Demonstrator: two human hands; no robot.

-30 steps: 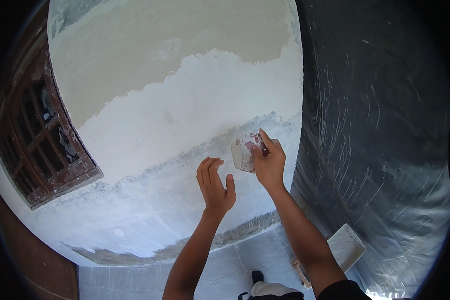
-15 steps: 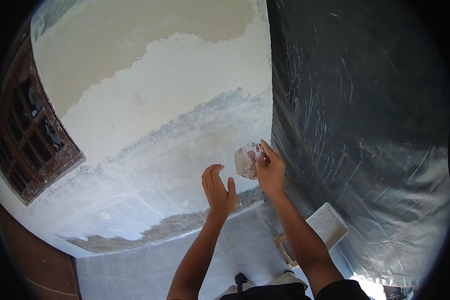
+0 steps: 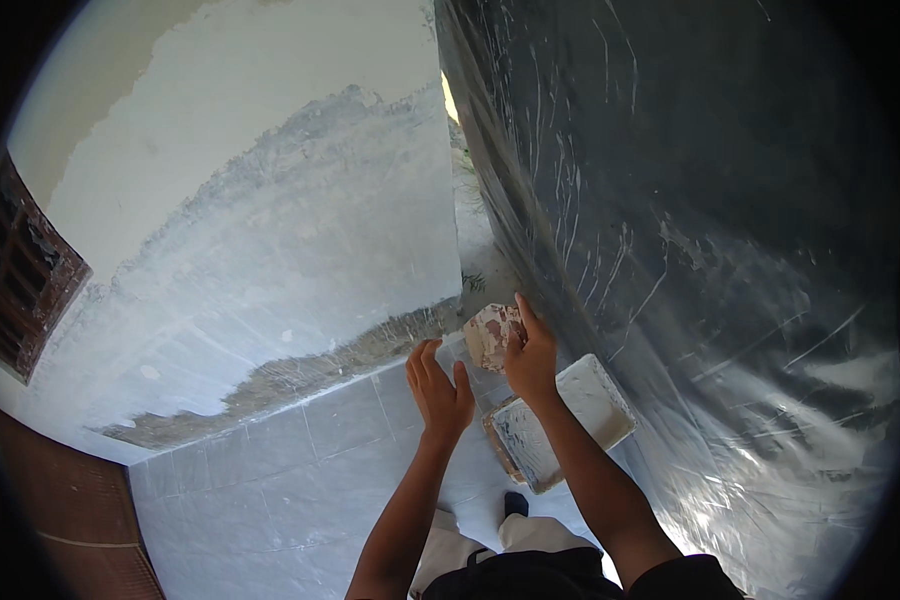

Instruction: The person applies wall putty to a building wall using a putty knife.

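My right hand [image 3: 532,352] grips a flat, many-sided board [image 3: 488,338] at its right edge, thumb laid across its face. Patches of pale plaster and reddish brown cover that board; its exact kind is unclear. Just left of it, my left hand [image 3: 440,388] is raised with thumb and fingers apart, holding nothing. Both hands are in front of the lower right end of a wall [image 3: 300,240] with white and grey coating. Below my right hand is a white-smeared rectangular tray [image 3: 600,400], partly hidden by my right forearm.
Dark plastic sheeting [image 3: 710,200] hangs along the right, with a gap between it and the wall's end. A brown window frame [image 3: 40,270] is at the left. Grey tiles [image 3: 300,480] cover the floor, and a brown surface [image 3: 70,510] stands at the lower left.
The view has shifted right and down, showing more of the tray and the gap beside the wall. My right hand still holds the board, now tilted differently; my left hand stays open.
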